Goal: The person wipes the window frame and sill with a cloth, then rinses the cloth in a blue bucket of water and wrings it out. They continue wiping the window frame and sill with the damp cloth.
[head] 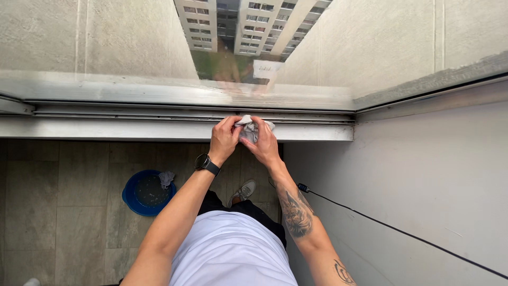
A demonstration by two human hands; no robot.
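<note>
Tiled floor (63, 212), window track (159, 112) | wall (423, 175) close on rt | L hand (224, 139) & R hand (263, 144) together, clamped on grey cloth (248, 130) at track; blue basin (145, 193) on floor

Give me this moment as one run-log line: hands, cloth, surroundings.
left hand: gripping grey cloth | right hand: gripping same cloth | cloth: at window track | blue basin: on tiled floor, below left

Count: two hands, left hand (223, 139) and right hand (263, 144); one grey cloth (247, 128) between them. One blue basin (146, 192) on the floor, one rag (166, 178) on its rim. One wristwatch (205, 162), one black cable (402, 233).
</note>
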